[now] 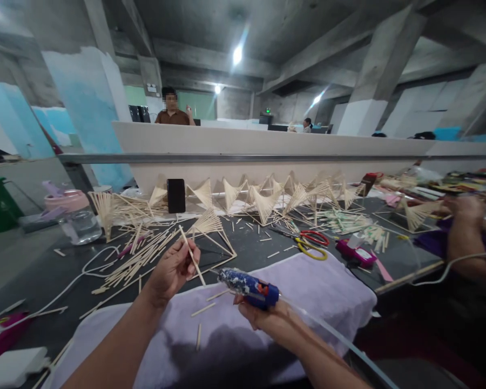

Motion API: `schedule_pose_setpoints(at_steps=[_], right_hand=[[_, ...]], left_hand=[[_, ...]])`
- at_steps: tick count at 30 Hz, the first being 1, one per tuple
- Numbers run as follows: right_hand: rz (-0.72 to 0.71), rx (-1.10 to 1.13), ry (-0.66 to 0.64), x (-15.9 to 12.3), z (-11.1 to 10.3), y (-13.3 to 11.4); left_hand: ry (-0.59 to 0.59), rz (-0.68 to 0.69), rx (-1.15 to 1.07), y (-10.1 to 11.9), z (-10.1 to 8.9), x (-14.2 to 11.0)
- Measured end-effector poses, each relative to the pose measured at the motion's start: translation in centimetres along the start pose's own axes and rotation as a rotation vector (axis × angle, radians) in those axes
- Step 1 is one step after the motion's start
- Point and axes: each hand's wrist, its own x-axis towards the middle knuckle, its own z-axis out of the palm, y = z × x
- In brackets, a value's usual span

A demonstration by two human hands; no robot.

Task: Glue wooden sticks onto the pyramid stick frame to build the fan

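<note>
Between the fingertips of my left hand (173, 270) is a thin wooden stick (193, 256), tilted with its lower end toward the towel. My right hand (263, 319) grips a blue glue gun (249, 288), its nozzle pointing left near the stick's lower end. A clear glue stick (328, 327) trails from the gun's back. Just beyond my hands lies a fan-shaped wooden stick structure (210, 229) with a triangular frame. Short stick pieces (203, 309) rest on the lavender towel (308, 286) below.
Loose sticks (146, 254) pile up at left, near a water bottle (79, 221). A phone (176, 195) stands before several finished stick structures (263, 202). Scissors (311, 246) and a magenta device (356, 253) lie right. A co-worker's hand (465, 210) works at far right.
</note>
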Motion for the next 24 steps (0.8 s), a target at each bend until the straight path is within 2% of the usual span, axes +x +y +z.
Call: schedule_pose_setpoints(at_steps=[5, 10, 13, 19, 24], right_hand=[[0.017, -0.036, -0.011, 0.2, 0.3, 0.5], [0.145, -0.157, 0.024, 0.9, 0.6, 1.6], [0.137, -0.139, 0.017, 1.0, 0.6, 2.2], [0.148, -0.123, 0.042, 0.4, 0.6, 1.2], [0.160, -0.130, -0.014, 0.1, 0.4, 1.1]], left_hand=[[-0.008, -0.007, -0.015, -0.1, 0.0, 0.0], [-0.009, -0.010, -0.003, -0.1, 0.1, -0.2], [-0.006, -0.017, 0.002, -0.1, 0.2, -0.2], [-0.011, -0.017, -0.006, -0.3, 0.1, -0.1], [-0.013, -0.013, -0.006, -0.3, 0.1, -0.1]])
